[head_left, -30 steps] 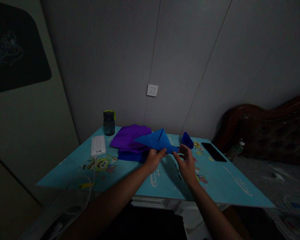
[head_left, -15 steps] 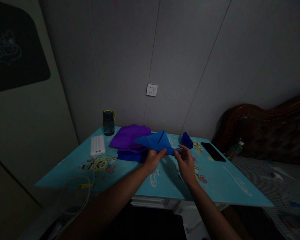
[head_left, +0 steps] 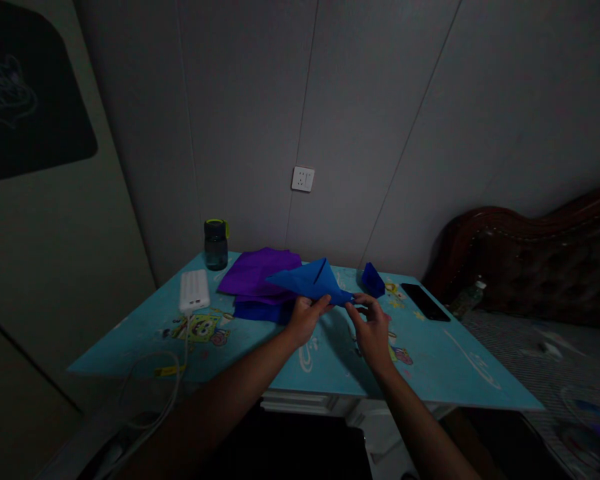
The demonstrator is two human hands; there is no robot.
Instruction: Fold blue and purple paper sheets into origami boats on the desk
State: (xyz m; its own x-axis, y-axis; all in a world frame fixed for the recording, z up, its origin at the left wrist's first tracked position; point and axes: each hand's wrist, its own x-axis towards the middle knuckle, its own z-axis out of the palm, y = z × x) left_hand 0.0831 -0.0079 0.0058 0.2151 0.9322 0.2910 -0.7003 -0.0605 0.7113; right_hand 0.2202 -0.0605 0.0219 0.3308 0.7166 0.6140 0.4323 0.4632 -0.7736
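Note:
A folded blue paper sheet (head_left: 312, 280) is held just above the light-blue cartoon-printed table (head_left: 445, 363). My left hand (head_left: 305, 319) grips its near edge with thumb on top. My right hand (head_left: 371, 327) pinches the paper's right tip between thumb and fingers. Behind the paper lies a stack of purple sheets (head_left: 257, 270) over dark blue sheets (head_left: 257, 311). A small folded dark blue paper piece (head_left: 373, 280) stands just beyond my right hand.
A white power bank (head_left: 195, 291) with a cable trailing off the table's front-left lies at left. A dark bottle with a green lid (head_left: 216, 244) stands by the wall. A black phone (head_left: 425, 302) lies at right. A wall socket (head_left: 303, 179) and a brown bed headboard (head_left: 530, 260) are behind.
My right hand has closed in from open beside the paper to pinching its right tip. The left hand and paper have barely moved.

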